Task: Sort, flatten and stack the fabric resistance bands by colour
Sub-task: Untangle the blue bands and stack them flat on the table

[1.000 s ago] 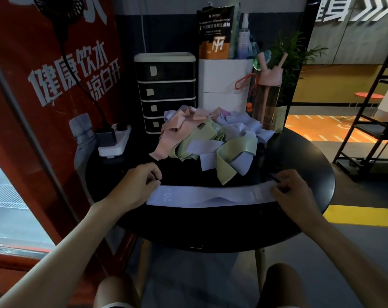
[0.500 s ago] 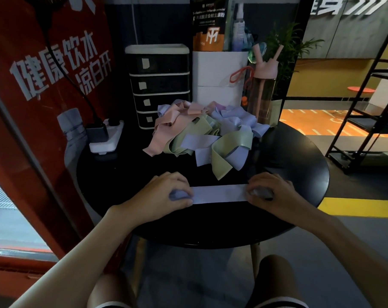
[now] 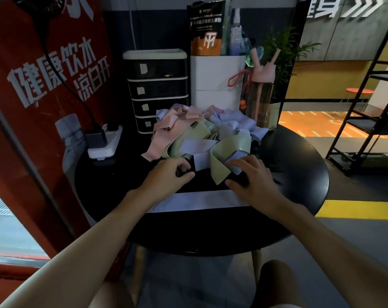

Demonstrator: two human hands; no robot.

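Observation:
A lavender band (image 3: pixel 202 200) lies flat across the near part of the round black table (image 3: pixel 300 174), partly under my forearms. Behind it is a tangled pile of bands: pink (image 3: pixel 164 132), pale green (image 3: pixel 219 165) and lavender (image 3: pixel 235 126). My left hand (image 3: pixel 169 175) hovers at the pile's near edge with loosely curled fingers holding nothing, just left of a lavender strip (image 3: pixel 201 162). The fingers of my right hand (image 3: pixel 254 177) are spread on the near end of a lavender band beside the green loop; they do not grip it.
At the back of the table stand a black drawer unit (image 3: pixel 156 90), a white box (image 3: pixel 217 85) holding a pouch and a spray bottle, and a pink-lidded drink bottle (image 3: pixel 263 96). A white power strip (image 3: pixel 104 143) lies at the left. A black shelf rack (image 3: pixel 366 121) stands right.
Both hands have let go of the flattened lavender band, which stays near the table's front edge, and have moved forward to the near edge of the pile.

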